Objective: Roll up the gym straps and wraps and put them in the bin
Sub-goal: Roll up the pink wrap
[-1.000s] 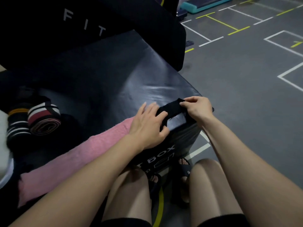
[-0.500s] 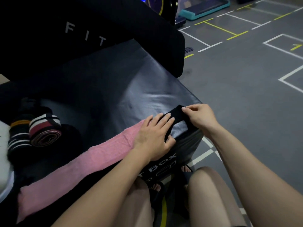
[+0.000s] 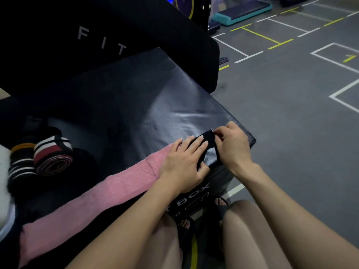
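Pressing flat, the left hand (image 3: pixel 184 164) pins a soft, limp pink cloth wrap (image 3: pixel 93 202) at the black padded box's (image 3: pixel 136 105) near right corner; the right hand (image 3: pixel 232 146) pinches its black end loop (image 3: pixel 206 138), the best starting grip.

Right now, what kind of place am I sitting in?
Most likely a gym. You're working on a black padded jump box, the grey floor has taped training lines, and a teal aerobic step sits in the background.

Count, head view: one pink wrap (image 3: pixel 93 199) laid flat, lower left; one black strap (image 3: pixel 206 141) at center right; two rolled striped wraps (image 3: pixel 52 156) at left edge; two hands; one black padded box (image 3: pixel 136 113).
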